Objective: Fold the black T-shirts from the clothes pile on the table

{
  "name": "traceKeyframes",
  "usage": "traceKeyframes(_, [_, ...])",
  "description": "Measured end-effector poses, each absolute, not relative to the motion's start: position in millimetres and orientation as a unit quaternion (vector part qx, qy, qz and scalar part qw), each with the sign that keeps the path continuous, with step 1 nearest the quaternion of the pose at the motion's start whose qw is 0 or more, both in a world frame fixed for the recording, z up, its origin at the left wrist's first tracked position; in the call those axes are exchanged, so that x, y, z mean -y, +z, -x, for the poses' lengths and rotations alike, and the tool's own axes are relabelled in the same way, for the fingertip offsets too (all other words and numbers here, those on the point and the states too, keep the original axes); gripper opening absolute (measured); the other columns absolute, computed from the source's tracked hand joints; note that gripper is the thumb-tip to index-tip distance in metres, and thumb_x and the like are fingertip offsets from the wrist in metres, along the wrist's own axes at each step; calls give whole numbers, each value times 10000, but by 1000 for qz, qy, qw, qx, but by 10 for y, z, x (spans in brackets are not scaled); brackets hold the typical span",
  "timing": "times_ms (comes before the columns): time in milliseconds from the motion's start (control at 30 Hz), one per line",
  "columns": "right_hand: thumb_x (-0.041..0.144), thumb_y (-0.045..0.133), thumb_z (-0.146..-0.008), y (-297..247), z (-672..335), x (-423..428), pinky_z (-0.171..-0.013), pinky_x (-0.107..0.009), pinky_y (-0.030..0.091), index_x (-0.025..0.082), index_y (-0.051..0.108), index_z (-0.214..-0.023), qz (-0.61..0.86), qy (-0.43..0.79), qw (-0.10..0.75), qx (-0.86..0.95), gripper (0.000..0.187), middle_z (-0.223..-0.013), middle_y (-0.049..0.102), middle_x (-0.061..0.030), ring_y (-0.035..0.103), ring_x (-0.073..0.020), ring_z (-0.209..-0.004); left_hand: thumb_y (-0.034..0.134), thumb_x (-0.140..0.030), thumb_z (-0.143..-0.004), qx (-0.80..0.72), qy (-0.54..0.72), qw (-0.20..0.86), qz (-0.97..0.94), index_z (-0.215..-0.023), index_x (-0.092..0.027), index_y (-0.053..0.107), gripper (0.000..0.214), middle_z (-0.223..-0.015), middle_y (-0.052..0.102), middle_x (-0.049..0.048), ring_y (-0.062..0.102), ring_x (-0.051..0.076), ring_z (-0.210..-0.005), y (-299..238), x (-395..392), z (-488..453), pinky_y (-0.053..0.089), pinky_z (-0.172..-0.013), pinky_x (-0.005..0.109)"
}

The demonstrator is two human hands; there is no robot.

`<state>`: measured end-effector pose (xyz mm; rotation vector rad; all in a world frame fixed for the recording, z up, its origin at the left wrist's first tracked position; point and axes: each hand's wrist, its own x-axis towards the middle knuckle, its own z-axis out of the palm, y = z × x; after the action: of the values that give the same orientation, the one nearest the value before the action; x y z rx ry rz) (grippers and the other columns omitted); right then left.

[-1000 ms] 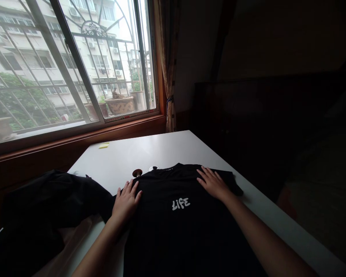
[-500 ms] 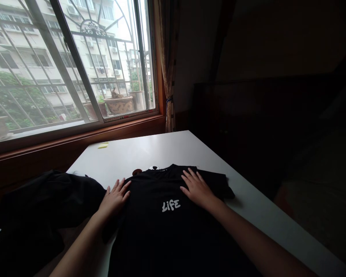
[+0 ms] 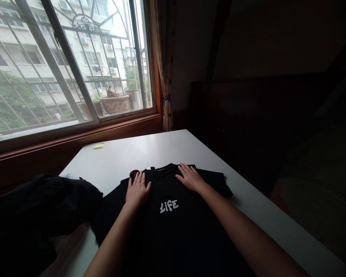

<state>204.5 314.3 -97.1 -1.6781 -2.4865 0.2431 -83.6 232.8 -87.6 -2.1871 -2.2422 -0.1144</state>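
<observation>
A black T-shirt (image 3: pixel 173 234) with white "LIFE" lettering lies spread on the white table (image 3: pixel 150 152), collar away from me. My left hand (image 3: pixel 137 189) lies flat on the shirt's upper chest, left of the collar, fingers stretched out. Flat on the shirt just right of the collar rests my right hand (image 3: pixel 190 178), fingers apart. Neither hand holds anything. The two sleeves stick out to either side.
A heap of dark clothing (image 3: pixel 31 215) lies at the table's left end. A small round brown object (image 3: pixel 133 173) and a white one (image 3: pixel 151 167) sit just beyond the collar. A yellow note (image 3: pixel 98 146) lies near the window. Dark furniture stands to the right.
Both hands have slid inward along the shirt's top, from the shoulders toward the collar. The left sleeve now shows spread out. The view has shifted slightly.
</observation>
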Motion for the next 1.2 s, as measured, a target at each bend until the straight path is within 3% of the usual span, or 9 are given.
traceKeyframes(200, [605, 266, -985, -1003, -3140, -3500, -1209, -565, 163, 194, 353, -1564, 696, 74, 63, 712, 715, -1664, 236, -99, 175, -325, -1530, 191, -574, -1031, 723, -34, 0, 690, -1590, -143, 257, 710, -1663, 139, 71, 63, 250, -1544, -883, -2329, 996, 85, -1245, 522])
traceKeyframes(333, [543, 420, -953, -970, -3509, -3496, -1154, -424, 312, 213, 581, -1381, 686, 64, 111, 717, 564, -1536, 461, -118, 401, -299, -1410, 190, -561, -1031, 725, -37, 6, 688, -1591, -147, 257, 700, -1665, 119, 71, 49, 259, -1545, -904, -2338, 979, 82, -1242, 530])
traceKeyframes(433, [596, 548, -880, -902, -3520, -3449, -1001, -361, 428, 231, 703, -1088, 656, 86, 134, 738, 448, -1243, 656, -107, 548, -286, -1201, 184, -558, -1030, 723, -37, 10, 690, -1594, -137, 245, 707, -1667, 101, 65, 31, 259, -1546, -913, -2338, 971, 75, -1242, 533])
traceKeyframes(533, [574, 654, -812, -827, -3461, -3448, -798, -321, 458, 224, 673, -821, 629, 126, 133, 755, 351, -929, 697, -82, 602, -267, -981, 179, -565, -1028, 723, -33, 13, 690, -1595, -126, 235, 719, -1667, 90, 56, 21, 252, -1546, -910, -2329, 970, 77, -1243, 529])
traceKeyframes(633, [516, 670, -813, -762, -3462, -3465, -686, -280, 423, 220, 599, -711, 610, 144, 129, 769, 322, -842, 676, -51, 596, -206, -806, 176, -560, -1028, 726, -29, 15, 687, -1596, -118, 226, 722, -1667, 84, 56, 19, 249, -1546, -902, -2311, 964, 82, -1242, 529])
traceKeyframes(967, [488, 547, -915, -822, -3656, -3281, -596, -272, 342, 242, 593, -861, 622, 120, 155, 758, 256, -761, 666, -12, 588, -184, -690, 184, -559, -1027, 728, -28, 9, 685, -1596, -121, 228, 719, -1668, 88, 61, 25, 262, -1546, -893, -2319, 965, 86, -1239, 542])
traceKeyframes(1100, [487, 485, -956, -848, -3595, -3218, -598, -291, 349, 255, 631, -955, 650, 44, 127, 748, 274, -870, 704, -41, 603, -204, -723, 187, -565, -1026, 726, -31, 9, 687, -1595, -136, 239, 714, -1665, 107, 64, 46, 261, -1545, -916, -2340, 980, 93, -1236, 546])
traceKeyframes(1200, [406, 456, -968, -814, -3497, -3205, -704, -332, 415, 250, 656, -1075, 666, -7, 106, 739, 275, -1041, 706, -84, 618, -249, -886, 199, -558, -1028, 721, -39, 14, 691, -1589, -153, 264, 695, -1664, 128, 74, 59, 261, -1545, -926, -2345, 985, 92, -1235, 544])
